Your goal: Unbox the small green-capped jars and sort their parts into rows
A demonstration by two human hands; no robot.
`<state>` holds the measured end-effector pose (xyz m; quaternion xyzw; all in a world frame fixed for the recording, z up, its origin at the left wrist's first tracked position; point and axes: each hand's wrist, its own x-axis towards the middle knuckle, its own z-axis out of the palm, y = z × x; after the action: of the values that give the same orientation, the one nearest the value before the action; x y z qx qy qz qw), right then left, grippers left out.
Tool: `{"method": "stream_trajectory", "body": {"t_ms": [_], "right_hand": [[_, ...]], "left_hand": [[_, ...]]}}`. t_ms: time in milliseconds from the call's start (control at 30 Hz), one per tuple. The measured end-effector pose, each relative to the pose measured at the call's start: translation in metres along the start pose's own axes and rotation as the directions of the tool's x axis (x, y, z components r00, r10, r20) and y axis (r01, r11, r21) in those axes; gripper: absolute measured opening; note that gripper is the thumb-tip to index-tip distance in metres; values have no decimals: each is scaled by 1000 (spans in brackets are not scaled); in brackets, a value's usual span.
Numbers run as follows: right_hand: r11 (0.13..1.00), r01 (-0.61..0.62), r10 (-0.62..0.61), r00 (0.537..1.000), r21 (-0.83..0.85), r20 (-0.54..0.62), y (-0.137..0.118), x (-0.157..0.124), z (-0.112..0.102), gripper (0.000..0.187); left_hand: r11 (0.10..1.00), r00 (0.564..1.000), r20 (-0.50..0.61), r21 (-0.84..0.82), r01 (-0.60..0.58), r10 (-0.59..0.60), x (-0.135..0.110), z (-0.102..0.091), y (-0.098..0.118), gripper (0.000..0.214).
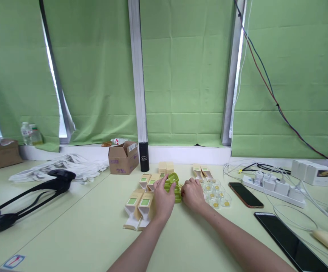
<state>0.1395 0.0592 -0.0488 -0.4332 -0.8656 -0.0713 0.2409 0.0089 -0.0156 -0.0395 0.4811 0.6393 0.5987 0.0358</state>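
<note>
Fingers (164, 185) on one green case (173, 186)

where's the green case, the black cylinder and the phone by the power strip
green case (173, 177), head view, its raised lid
black cylinder (144, 156), head view, mid-body
phone (245, 195), head view, centre of screen

Head view, forward-down over table (76, 230)
</note>
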Motion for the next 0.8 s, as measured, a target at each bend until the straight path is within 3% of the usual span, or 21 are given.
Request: {"method": "stream_trajectory", "body": {"t_ms": [233, 367, 433, 567, 700, 800], "right_hand": [[1000, -17, 17, 1000, 7, 25, 3, -8, -24, 24], [996, -12, 15, 999, 88, -32, 6, -36, -35, 25], [988, 8, -14, 999, 154, 43, 4, -54, -34, 23], [953, 107, -163, 969, 284, 185, -5, -81, -30, 19], [930, 167, -244, 946, 329, 211, -10, -84, -34, 21], [933, 177, -255, 940, 314, 225, -9, -82, -36, 21]], "left_hand": [[996, 1000, -11, -85, 18, -19, 3, 2, -5, 48], [958, 1000, 11, -288, 18, -16, 4, 5, -5, 42], [911, 996, 54, -404, 83, -67, 5, 7, -3, 42], [765, 963, 158, -586, 269, -218, 6, 8, 0, 45], [472, 891, 353, -757, 452, -287, 7, 7, 2, 32], [337, 852, 404, -793, 507, -332, 8, 5, 4, 18]]}}
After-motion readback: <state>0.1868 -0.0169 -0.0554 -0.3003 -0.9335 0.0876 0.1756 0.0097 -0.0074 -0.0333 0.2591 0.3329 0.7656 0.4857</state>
